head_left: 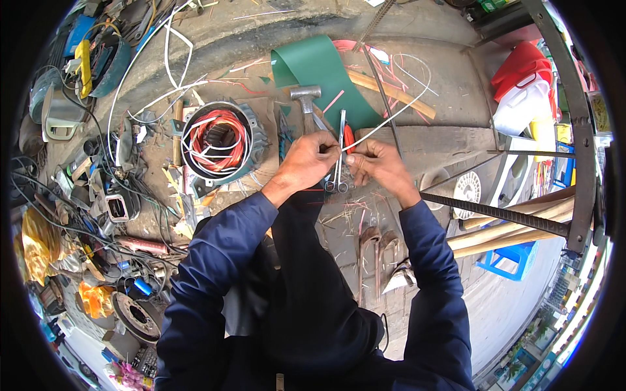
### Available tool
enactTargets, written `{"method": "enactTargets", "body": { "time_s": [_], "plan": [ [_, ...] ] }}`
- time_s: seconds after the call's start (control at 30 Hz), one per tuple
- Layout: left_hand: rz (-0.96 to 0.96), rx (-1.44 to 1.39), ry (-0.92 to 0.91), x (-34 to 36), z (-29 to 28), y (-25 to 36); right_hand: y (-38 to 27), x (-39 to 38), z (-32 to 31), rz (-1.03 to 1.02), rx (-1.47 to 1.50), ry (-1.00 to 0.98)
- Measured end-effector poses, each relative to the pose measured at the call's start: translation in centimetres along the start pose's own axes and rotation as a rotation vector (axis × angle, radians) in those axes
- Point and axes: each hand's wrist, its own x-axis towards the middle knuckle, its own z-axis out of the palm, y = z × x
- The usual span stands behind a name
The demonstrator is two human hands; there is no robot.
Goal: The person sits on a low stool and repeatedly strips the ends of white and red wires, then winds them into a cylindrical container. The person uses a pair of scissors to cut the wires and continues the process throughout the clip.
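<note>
A thin white tube or cord (399, 112) runs between my hands and loops out to the upper right. My left hand (305, 161) pinches its end with thumb and forefinger. Close beside it, my right hand (383, 164) pinches the same strand with bent fingers. Just under the fingertips lie metal scissors (342, 122), points away from me, and a red-handled tool (349, 138). A hammer (306, 93) rests beyond my left hand, partly over a green sheet (339, 85). To the left stands an open motor housing (254, 133) with red and white windings (218, 140) inside.
Tangled cables, motor parts and scraps (98, 195) crowd the left side. At the right are a wooden board (443, 144), a steel rod (495, 214), a metal frame post (582, 163) and a blue stool (512, 259). A long white strand (114, 107) curves over the upper left.
</note>
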Motion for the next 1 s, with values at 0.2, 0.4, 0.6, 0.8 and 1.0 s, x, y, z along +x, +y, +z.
{"method": "enactTargets", "body": {
  "time_s": [0.2, 0.4, 0.6, 0.8, 1.0],
  "plan": [
    [-0.094, -0.034, 0.027, 0.9, -0.8, -1.2, 14.4, 1.5, 5.2, -0.093, -0.595, 0.327],
    [-0.246, -0.408, 0.012, 0.9, -1.2, 0.0, 17.9, 2.4, 9.4, 0.016, -0.835, 0.516],
    [-0.269, -0.539, 0.029, 0.7, -1.6, 0.8, 19.0, 1.5, 8.7, 0.129, -0.877, 0.487],
    [-0.260, -0.568, 0.048, 0.9, -2.4, 0.4, 19.1, -5.6, 4.2, -0.019, -0.649, 0.282],
    [-0.208, -0.540, 0.068, 1.7, -2.6, -0.4, 10.5, -20.1, 0.4, 0.377, 0.159, 0.051]
  ]
}}
